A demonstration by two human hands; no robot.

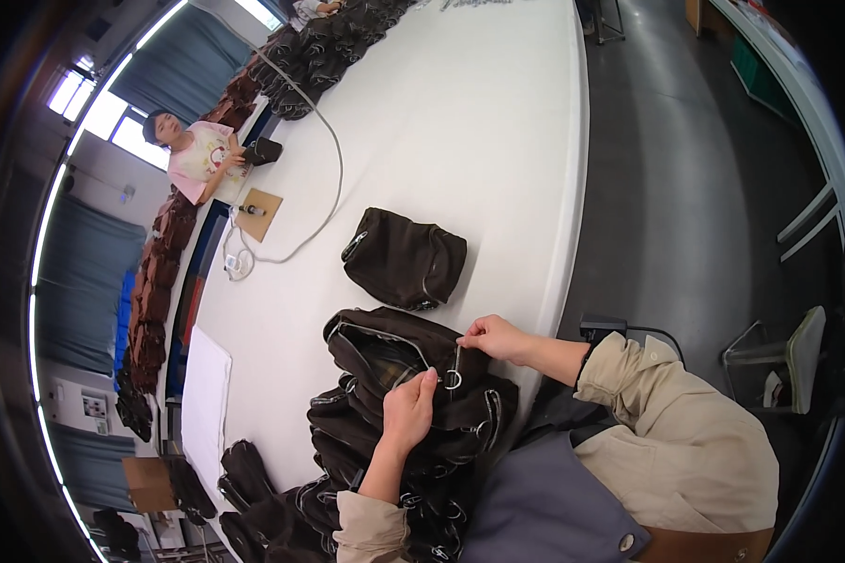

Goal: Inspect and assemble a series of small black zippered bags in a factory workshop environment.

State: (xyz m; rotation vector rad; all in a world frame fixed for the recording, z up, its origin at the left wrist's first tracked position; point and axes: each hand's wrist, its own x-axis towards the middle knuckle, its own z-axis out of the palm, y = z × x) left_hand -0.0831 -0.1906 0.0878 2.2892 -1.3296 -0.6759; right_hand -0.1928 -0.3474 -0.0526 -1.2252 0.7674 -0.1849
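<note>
A dark brown fabric bag (347,340) lies with its zipped top spread apart, showing a checked lining inside. My left hand (410,410) is closed on the near edge of that opening, thumb and fingers pinched together. At the bag's right end my right hand (494,339) pinches a small part near the zipper's end, next to a metal ring (453,379). Whether that part is the zipper pull or the fabric edge is too small to tell. Beneath and nearer to me is a heap of similar dark bags (347,413) with zippers and rings.
Another closed dark bag (406,258) rests farther up the white table (469,122). A cable (340,178) curves to a tool on a brown board (258,214). Across the table a person (202,159) holds a dark piece. White sheets (206,389) lie left; a chair (798,361) stands right.
</note>
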